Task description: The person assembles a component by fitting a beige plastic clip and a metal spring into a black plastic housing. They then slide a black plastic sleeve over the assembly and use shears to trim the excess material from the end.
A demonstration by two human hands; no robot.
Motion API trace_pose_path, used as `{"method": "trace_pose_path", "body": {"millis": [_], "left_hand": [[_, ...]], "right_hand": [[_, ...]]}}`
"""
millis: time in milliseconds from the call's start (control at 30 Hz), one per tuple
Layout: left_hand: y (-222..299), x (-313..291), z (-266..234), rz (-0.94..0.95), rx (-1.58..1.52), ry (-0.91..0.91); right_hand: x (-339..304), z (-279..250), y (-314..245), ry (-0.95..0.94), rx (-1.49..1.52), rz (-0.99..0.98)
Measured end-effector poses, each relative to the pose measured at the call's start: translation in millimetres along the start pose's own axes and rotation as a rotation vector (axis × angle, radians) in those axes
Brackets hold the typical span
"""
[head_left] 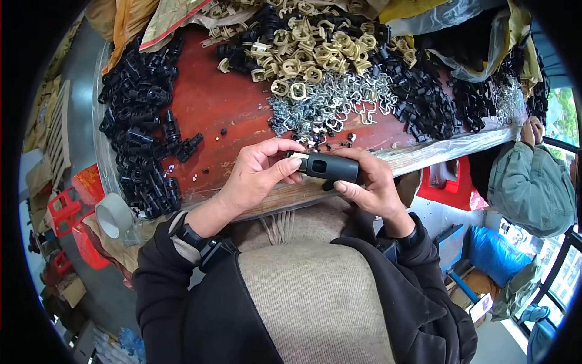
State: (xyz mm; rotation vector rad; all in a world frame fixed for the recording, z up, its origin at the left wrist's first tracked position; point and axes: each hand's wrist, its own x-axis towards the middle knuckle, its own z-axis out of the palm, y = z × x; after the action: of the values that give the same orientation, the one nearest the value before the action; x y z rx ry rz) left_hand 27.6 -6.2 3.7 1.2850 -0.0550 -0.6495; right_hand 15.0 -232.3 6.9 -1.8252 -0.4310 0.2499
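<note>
In front of my body, over the table's near edge, a black plastic tubular fitting [344, 170] with a rectangular slot lies level. My right hand [377, 185] wraps its right end, the thumb below it. The fingers of my left hand [257, 173] pinch a small beige clip [298, 156] at the fitting's left end. Whether the clip sits inside the fitting or only against it, I cannot tell. Just beyond my hands are bent metal wire clips [339, 100] and a heap of beige plastic clips [321, 48].
Black fittings [142, 115] pile along the left of the red table [209, 91]. Small black parts [427, 100] are heaped at the right. A tape roll [115, 216] hangs by the left corner. Another person's sleeve [533, 188] is at the right, near a red stool [445, 185].
</note>
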Motion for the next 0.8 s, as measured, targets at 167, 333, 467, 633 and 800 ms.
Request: {"method": "trace_pose_path", "body": {"millis": [167, 333, 467, 633, 800], "left_hand": [[-2, 2, -2, -0.010, -0.094, 0.042], [-4, -4, -3, -0.030, -0.208, 0.005], [-1, -9, 0, -0.020, -0.204, -0.019], [3, -23, 1, -0.099, -0.182, -0.003], [6, -22, 5, -0.108, -0.164, 0.008]], "right_hand": [[6, 2, 1, 0.020, 0.092, 0.031], [0, 6, 0, 0.007, 0.273, 0.148], [-7, 8, -4, 0.017, 0.284, 0.102], [-12, 11, -13, -0.025, 0.356, 0.199], [-19, 4, -12, -0.065, 0.301, 0.261]]}}
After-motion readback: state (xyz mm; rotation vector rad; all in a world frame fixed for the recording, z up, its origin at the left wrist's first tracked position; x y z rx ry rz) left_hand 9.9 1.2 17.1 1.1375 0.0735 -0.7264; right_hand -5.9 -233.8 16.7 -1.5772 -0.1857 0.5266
